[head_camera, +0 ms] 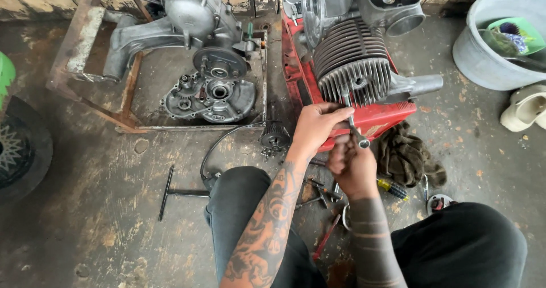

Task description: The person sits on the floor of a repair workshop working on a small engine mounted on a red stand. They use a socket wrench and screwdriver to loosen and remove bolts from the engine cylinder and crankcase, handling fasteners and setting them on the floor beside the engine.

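While both hands grip a wrench point(354, 130) at the engine point(352, 66)
Left hand point(315, 126) closed on its shaft, right hand point(351, 165) seemingly fisted below; a slip could bark knuckles on fins

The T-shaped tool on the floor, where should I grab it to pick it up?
Grab the T-shaped tool by its long bar, near the middle where the short stem joins, coming straight down from above. It lies flat on the bare floor, beside the person's knee, with space along both sides of the bar for fingers. Both hands, left and right, are busy with a wrench.
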